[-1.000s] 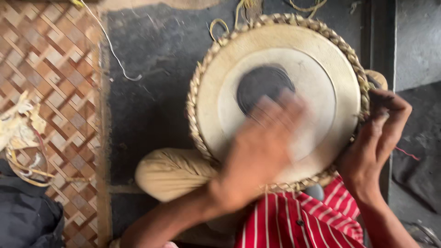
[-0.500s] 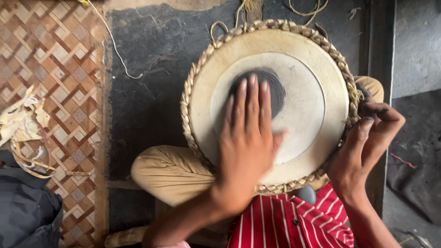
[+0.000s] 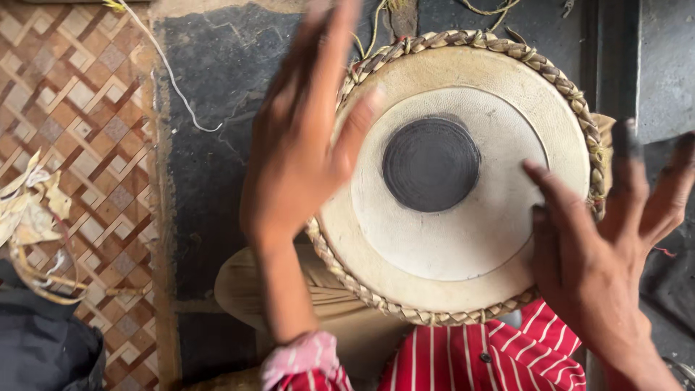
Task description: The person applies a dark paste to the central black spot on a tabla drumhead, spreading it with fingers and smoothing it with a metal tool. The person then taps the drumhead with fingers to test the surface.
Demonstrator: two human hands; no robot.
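Dark stone floor (image 3: 217, 181) beside woven diamond-pattern mat (image 3: 72, 130). Round cream hide drum head with black centre patch and braided rim (image 3: 463, 239) rests on lap, between both hands. Change: left hand (image 3: 304, 159), half second ago flat on black patch, now lifted off to left rim, motion-blurred, fingers extended, loosely together. Right hand (image 3: 601, 246) released rim grip; fingers spread, one fingertip on skin. Judgement: striking or skin testing underway.
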